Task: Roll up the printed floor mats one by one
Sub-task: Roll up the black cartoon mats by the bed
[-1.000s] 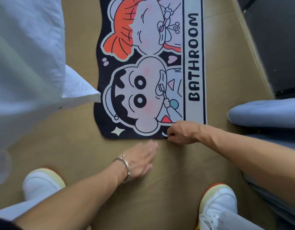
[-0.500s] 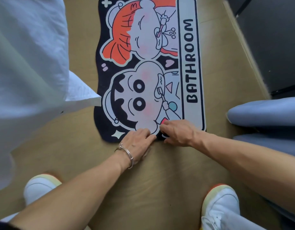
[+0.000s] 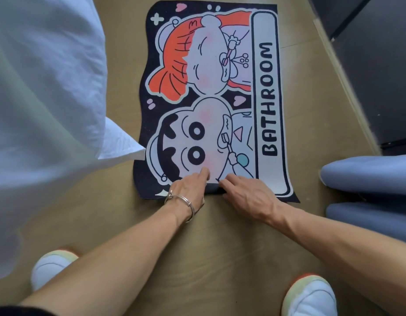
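Observation:
A printed floor mat (image 3: 211, 92) lies on the wooden floor, black-edged, with two cartoon faces and the word BATHROOM. Its near edge is folded up into a small dark lip between my hands. My left hand (image 3: 189, 189), with a silver bracelet on the wrist, rests on that near edge with fingers stretched onto the print. My right hand (image 3: 247, 193) sits beside it, fingers curled over the folded lip. The mat's far part lies flat.
White bedding (image 3: 44, 99) hangs at the left, one corner touching the mat. Grey-blue cushions (image 3: 368, 174) lie at the right, a dark cabinet (image 3: 375, 65) behind them. My white shoes (image 3: 52, 266) (image 3: 311, 295) stand on the floor near the bottom.
My left hand has come forward from the bare floor onto the mat's near edge, beside the right. Both hands have pushed the edge up. The view has shifted, showing more of the mat.

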Available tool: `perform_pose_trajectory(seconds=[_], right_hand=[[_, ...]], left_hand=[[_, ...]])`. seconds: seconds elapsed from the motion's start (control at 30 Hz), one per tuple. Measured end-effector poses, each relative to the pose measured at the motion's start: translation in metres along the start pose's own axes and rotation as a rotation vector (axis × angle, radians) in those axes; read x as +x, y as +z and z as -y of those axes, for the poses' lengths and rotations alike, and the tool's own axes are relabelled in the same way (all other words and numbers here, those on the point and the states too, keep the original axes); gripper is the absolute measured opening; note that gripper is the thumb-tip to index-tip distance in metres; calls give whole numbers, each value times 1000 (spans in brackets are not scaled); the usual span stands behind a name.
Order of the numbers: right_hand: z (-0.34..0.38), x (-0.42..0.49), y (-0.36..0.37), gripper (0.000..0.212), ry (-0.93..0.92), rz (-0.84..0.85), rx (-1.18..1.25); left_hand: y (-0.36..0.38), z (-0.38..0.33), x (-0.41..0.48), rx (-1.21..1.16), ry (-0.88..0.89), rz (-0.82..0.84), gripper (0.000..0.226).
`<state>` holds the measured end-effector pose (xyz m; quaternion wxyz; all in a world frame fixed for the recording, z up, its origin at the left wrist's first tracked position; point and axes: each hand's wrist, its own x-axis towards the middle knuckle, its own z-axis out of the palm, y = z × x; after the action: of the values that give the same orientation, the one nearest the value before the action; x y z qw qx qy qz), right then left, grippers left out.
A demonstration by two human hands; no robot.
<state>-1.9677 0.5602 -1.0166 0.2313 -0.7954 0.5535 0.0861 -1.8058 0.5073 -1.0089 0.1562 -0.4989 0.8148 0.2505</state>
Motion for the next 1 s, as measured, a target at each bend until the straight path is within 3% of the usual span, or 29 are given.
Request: perform_pose_trajectory(seconds=[0.1, 0.3, 0.47, 0.6, 0.67, 0.8, 1.0], right_hand=[[-5, -1, 2, 22, 0, 7, -78], [-8, 3, 6, 20, -4, -79, -165], [-7, 5, 2, 11, 26, -120, -141], [-4, 8, -2, 29, 133, -138, -51], [-2, 9, 1, 26, 192, -85, 3], [2, 12, 0, 25, 261, -10, 74], [-3, 14, -1, 23, 240, -3, 103]], left_hand=[[3, 1, -1, 61, 40, -8, 24], [12, 21, -7, 294, 338, -102, 27], [6, 13, -3, 377, 305, -141, 32], [7, 11, 8, 308, 245, -150, 45], [3, 8, 9, 299, 201, -146, 49], [3, 7, 14, 292, 134, -23, 43], [-2, 9, 17, 391, 146, 4, 31]])
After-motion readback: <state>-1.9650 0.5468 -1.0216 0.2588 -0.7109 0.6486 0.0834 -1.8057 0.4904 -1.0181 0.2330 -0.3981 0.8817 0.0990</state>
